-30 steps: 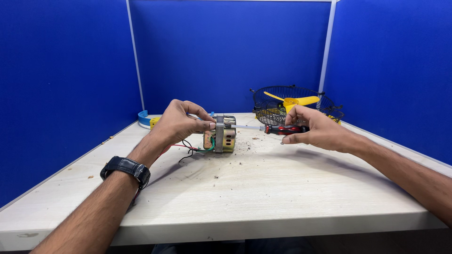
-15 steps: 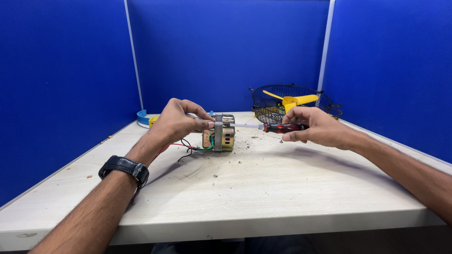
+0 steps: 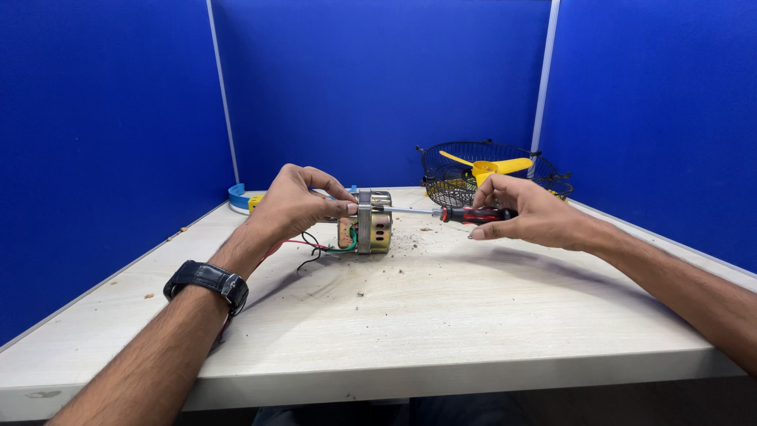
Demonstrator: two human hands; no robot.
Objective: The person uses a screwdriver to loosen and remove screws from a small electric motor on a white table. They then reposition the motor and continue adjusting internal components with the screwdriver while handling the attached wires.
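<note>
Left hand [image 3: 296, 207] gripping motor [image 3: 368, 226], screwdriver [image 3: 465, 213] in right hand [image 3: 524, 213]

Very little has moved over the last second. The right hand [image 3: 524, 213], holding the red-and-black-handled screwdriver [image 3: 473, 214], has drifted a touch lower and nearer the small metal electric motor with coloured wires [image 3: 365, 230], so the thin steel shaft now lies almost level against the motor's side. The left hand [image 3: 296, 207] has closed slightly tighter over the motor's top. The whole scene has also shifted marginally in view as the head moved.
</note>
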